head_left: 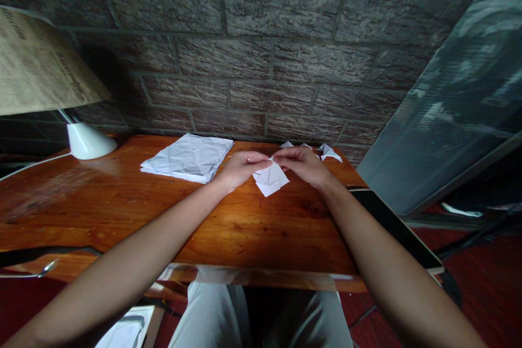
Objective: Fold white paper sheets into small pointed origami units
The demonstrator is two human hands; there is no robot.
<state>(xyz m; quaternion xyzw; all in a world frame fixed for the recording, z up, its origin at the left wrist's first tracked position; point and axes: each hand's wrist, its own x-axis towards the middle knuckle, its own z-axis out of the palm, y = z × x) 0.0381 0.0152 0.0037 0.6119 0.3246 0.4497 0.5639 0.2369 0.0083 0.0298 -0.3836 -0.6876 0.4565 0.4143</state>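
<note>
A small folded piece of white paper (269,178) is pinched at its top corner between both hands, above the wooden table. My left hand (243,167) holds it from the left, thumb and fingers pressed together. From the right, my right hand (304,165) grips the same corner, its fingertips almost touching the left ones. Crease lines and layered flaps show on the paper, and its lower point hangs toward me. The fingers hide the very top of it.
A stack of creased white sheets (187,156) lies left of my hands. Several folded paper pieces (328,152) sit by the brick wall (281,60). A lamp (90,141) stands far left, and a dark flat panel (391,225) is at the table's (261,234) right edge.
</note>
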